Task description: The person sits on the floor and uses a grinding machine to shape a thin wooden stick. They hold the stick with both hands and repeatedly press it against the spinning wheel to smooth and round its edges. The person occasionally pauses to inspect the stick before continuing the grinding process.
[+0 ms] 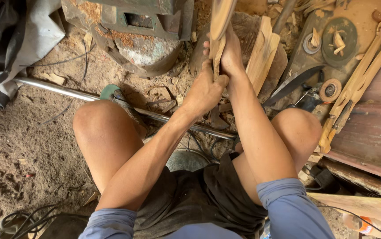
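Evidently mid-shaping: the left hand [206, 90] and right hand [231, 55] both have fingers wrapped tight round the wooden workpiece [220, 22], held upright over the stump [248, 26]; next it probably needs a steady grip while turning it

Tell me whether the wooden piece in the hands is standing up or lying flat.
Standing up, roughly on end. The wooden piece rises past the frame's top edge, gripped low by the left hand and right hand.
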